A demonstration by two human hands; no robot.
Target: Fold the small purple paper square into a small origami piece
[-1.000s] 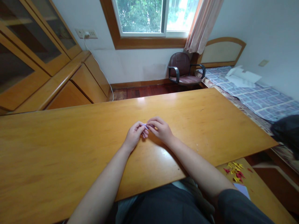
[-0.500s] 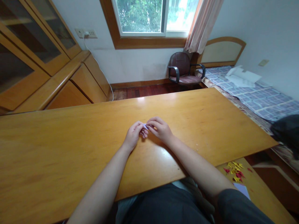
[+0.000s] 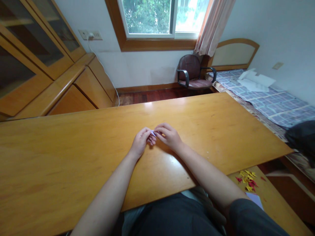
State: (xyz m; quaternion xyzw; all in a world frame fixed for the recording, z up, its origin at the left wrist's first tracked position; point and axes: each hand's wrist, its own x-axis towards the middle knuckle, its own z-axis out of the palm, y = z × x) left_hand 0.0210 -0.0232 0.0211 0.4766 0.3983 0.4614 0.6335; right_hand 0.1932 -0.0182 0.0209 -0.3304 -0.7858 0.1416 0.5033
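Observation:
A small piece of folded purple paper (image 3: 153, 133) is held between my two hands, just above the wooden table (image 3: 73, 157). My left hand (image 3: 142, 140) pinches its left side between thumb and fingers, with the lower fingers curled beneath. On the other side, the thumb and forefinger of my right hand (image 3: 168, 135) grip the paper's right end. Most of the paper is covered by my fingers, so its exact shape cannot be made out.
On a lower surface at right lie several small red and yellow folded paper pieces (image 3: 248, 180) and a purple paper sheet (image 3: 255, 200). Beyond the table are a brown armchair (image 3: 190, 70), a bed (image 3: 275, 105) and a wooden cabinet (image 3: 66, 78). A black bag (image 3: 301, 139) sits at far right.
Almost nothing differs. Both hands stay in the same place on the purple paper, with at most a very slight shift of the fingers.

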